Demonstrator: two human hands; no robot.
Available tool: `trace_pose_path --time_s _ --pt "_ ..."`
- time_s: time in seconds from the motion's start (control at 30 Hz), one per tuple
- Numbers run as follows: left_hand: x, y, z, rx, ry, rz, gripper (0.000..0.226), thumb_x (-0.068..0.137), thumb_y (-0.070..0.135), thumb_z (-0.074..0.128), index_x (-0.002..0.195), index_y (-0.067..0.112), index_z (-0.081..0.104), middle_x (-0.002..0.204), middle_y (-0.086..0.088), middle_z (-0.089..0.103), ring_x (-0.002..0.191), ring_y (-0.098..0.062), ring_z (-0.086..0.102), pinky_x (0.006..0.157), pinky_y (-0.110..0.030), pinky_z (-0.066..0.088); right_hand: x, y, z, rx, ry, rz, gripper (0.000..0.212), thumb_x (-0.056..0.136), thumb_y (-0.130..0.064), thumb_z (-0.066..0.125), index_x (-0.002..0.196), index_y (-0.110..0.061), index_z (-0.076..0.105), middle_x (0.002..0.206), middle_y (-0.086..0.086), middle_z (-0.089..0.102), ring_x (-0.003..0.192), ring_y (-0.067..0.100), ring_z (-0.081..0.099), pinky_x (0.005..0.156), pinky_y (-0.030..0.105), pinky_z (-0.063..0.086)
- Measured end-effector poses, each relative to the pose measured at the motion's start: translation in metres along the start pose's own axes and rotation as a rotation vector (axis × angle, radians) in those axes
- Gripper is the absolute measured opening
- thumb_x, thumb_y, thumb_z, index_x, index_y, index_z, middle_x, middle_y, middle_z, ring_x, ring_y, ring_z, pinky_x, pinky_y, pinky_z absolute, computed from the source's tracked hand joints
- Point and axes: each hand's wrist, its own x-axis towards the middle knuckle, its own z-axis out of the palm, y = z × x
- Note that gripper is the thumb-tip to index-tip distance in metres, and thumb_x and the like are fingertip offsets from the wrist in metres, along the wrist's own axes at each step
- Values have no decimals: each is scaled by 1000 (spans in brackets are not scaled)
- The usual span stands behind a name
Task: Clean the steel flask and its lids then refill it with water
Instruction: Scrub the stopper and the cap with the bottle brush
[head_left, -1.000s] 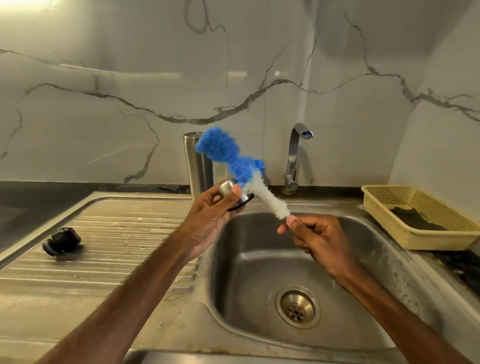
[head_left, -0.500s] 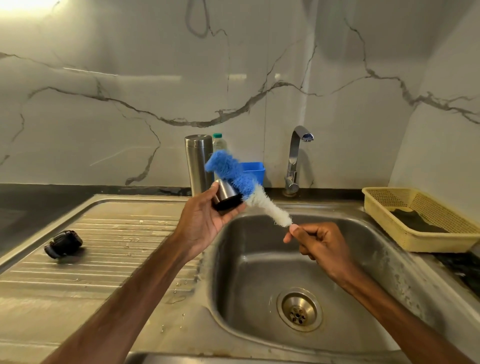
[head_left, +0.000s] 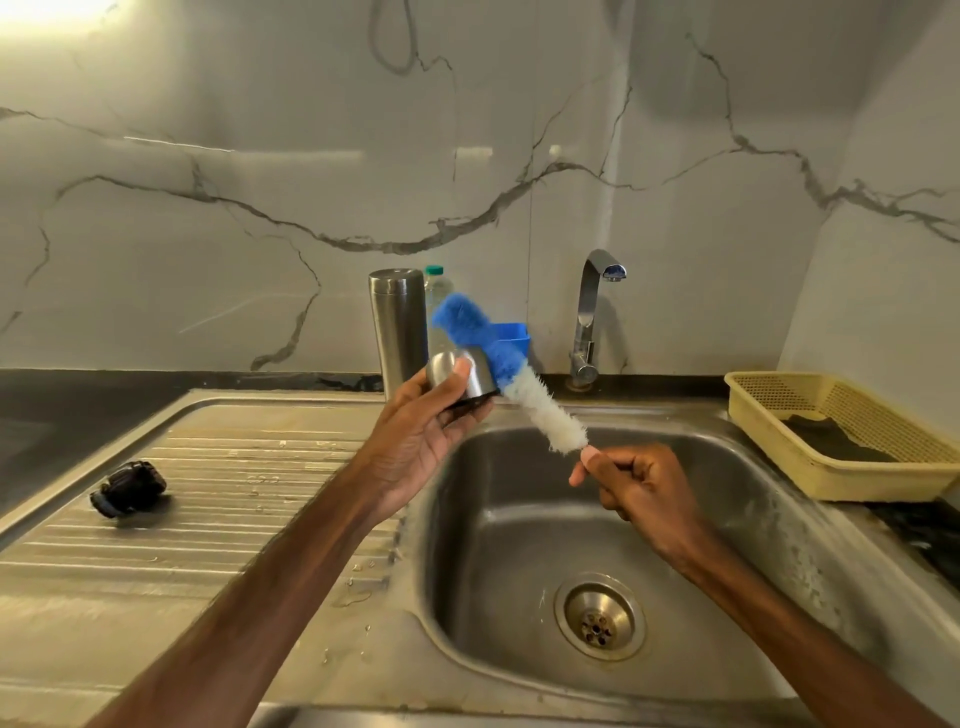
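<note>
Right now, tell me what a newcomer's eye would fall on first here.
The blue-and-white bottle brush slanting above the sink, its handle end pinched by the right hand. Next, the steel lid gripped by the left hand beside the bristles, with the steel flask upright behind.

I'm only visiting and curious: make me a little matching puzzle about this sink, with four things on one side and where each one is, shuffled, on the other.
Things
1. steel flask
2. steel cap
3. black lid
4. bottle brush

Places
A. lying on the draining board
B. held in the left hand
C. standing upright behind the draining board
D. gripped at its handle end by the right hand

Pairs: 1-C, 2-B, 3-A, 4-D
</note>
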Motion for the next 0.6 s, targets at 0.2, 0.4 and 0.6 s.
trace_pose_path --time_s 0.2,0.4,0.6 --pt "2 5 -5 97 1 67 43 85 29 68 121 6 67 130 -16 69 120 -25 65 99 -35 57 0 -8 4 49 10 -70 32 99 -25 56 80 -10 76 52 1 49 46 9 39 48 16 35" --pt "3 2 -10 -59 -1 19 36 94 18 66 124 -1 63 135 -24 64 129 -36 61 99 -38 57 1 -2 0 17 29 -37 32 97 -31 57 77 -15 76 52 6 50 47 13 40 48 19 36" --pt "1 -6 -7 -67 40 -73 46 95 25 53 136 6 53 134 -23 64 126 -41 61 105 -55 51 0 1 5 12 0 -40 33 92 -43 57 76 -21 76 53 16 48 49 25 38 49 32 34"
